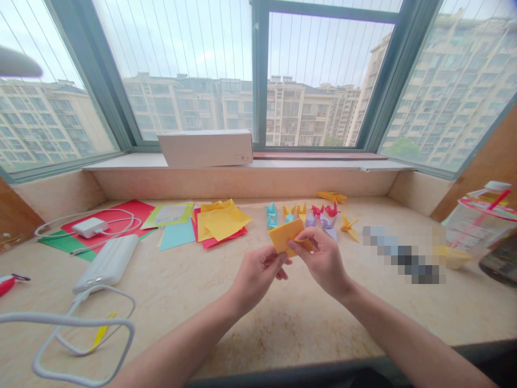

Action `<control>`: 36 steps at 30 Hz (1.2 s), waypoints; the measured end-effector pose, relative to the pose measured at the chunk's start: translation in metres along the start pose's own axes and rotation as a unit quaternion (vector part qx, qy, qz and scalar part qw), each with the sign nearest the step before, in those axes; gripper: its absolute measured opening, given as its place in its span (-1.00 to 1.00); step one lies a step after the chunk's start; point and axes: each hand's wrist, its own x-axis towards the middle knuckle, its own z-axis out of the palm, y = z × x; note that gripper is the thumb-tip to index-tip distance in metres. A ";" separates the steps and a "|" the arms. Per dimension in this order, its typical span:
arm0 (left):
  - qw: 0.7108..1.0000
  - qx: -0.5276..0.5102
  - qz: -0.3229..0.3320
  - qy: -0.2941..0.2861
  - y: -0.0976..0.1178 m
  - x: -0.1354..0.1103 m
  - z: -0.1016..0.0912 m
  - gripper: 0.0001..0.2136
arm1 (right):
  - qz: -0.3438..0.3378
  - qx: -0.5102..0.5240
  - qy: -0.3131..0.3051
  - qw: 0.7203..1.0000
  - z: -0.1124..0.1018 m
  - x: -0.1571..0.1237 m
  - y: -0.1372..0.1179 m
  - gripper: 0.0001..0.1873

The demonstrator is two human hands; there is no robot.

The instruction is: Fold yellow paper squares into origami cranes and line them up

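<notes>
Our two forearms reach in over the pale marbled stone desk (283,328), and between them, lifted off the surface near its middle, sits the small orange-yellow folded square of paper (283,235). Our left hand (258,274) pinches its lower edge between thumb and fingertips, while our right hand (323,261) presses thumb against forefinger on its right side, both grips closed on the sheet. We judge the folding to be at an early stage: the piece is still a flat packet with no wings or points, unlike the finished little paper cranes in blue, red, purple and yellow (319,214) lined up just behind it. Its broad face turns towards us, and its long axis runs left to right, rising slightly to the right. Loose coloured sheets (220,222) lie to the left, with a white power bank (109,261) nearer.
</notes>
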 end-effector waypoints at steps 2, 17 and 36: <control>1.000 -0.010 0.001 -0.005 0.000 0.001 0.000 -0.75 | 0.023 0.029 0.006 0.999 0.001 0.000 -0.001 -0.82; 0.994 -0.087 -0.040 -0.043 -0.003 0.002 -0.003 -0.68 | 0.112 0.180 0.000 0.977 0.011 -0.003 -0.009 -0.60; 0.997 -0.025 0.017 0.077 0.003 0.010 -0.021 -0.70 | 0.234 0.205 -0.187 0.932 -0.005 0.010 0.000 -0.71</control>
